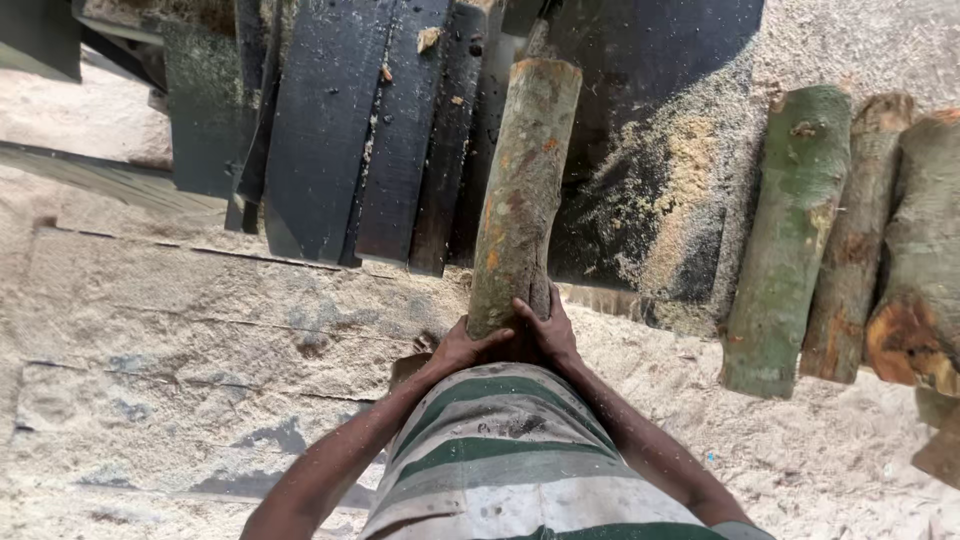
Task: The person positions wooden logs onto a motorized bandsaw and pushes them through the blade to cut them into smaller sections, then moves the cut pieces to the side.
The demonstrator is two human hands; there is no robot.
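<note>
A long round log (pixel 522 190) with mottled green and orange bark points away from me over dark planks. I hold its near end against my striped shirt. My left hand (pixel 462 347) grips the end from the left side. On the right side my right hand (pixel 548 330) wraps over the same end, fingers spread on the bark. Both forearms reach in from the bottom of the view.
Several dark boards (pixel 370 130) lie side by side at the top. A sawdust-covered dark sheet (pixel 660 200) lies to the right of the log. Three more logs (pixel 790 230) rest at the right. Sawdust covers the pale slabs (pixel 180 330) on the left.
</note>
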